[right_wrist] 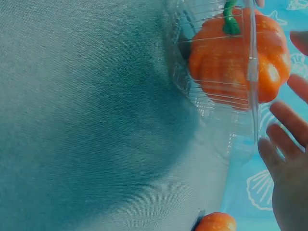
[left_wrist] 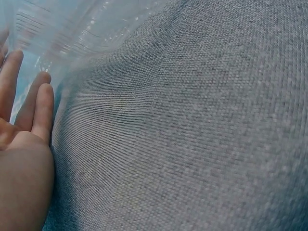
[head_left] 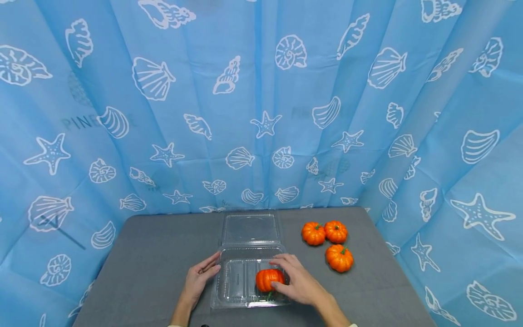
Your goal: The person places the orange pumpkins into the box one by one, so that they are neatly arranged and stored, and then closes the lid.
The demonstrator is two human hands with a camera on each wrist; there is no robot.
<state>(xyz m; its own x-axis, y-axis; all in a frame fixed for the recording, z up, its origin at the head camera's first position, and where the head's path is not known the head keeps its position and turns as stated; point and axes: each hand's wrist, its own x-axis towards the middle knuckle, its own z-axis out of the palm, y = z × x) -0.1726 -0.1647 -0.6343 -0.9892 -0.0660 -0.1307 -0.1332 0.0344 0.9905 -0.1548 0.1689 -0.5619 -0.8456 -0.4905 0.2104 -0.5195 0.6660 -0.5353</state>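
Observation:
A small orange pumpkin point(head_left: 269, 279) with a green stem lies tilted in the right part of a clear plastic clamshell container point(head_left: 238, 297). My right hand point(head_left: 300, 281) is over the container's right side, its fingers and thumb spread around the pumpkin. In the right wrist view the visible fingers point(right_wrist: 288, 120) stand apart from the pumpkin point(right_wrist: 219, 60), which shows through the clear wall. At the container's left edge is my left hand point(head_left: 196, 281), fingers extended beside the rim. The left wrist view shows those fingers point(left_wrist: 44, 108) fairly straight; contact there is hard to tell.
Three more orange pumpkins point(head_left: 340, 258) sit together on the grey cloth-covered table point(head_left: 163, 254), right of the container. The container's lid point(head_left: 251, 227) lies folded back behind its base. A blue curtain point(head_left: 253, 100) with white shells hangs behind and at the sides.

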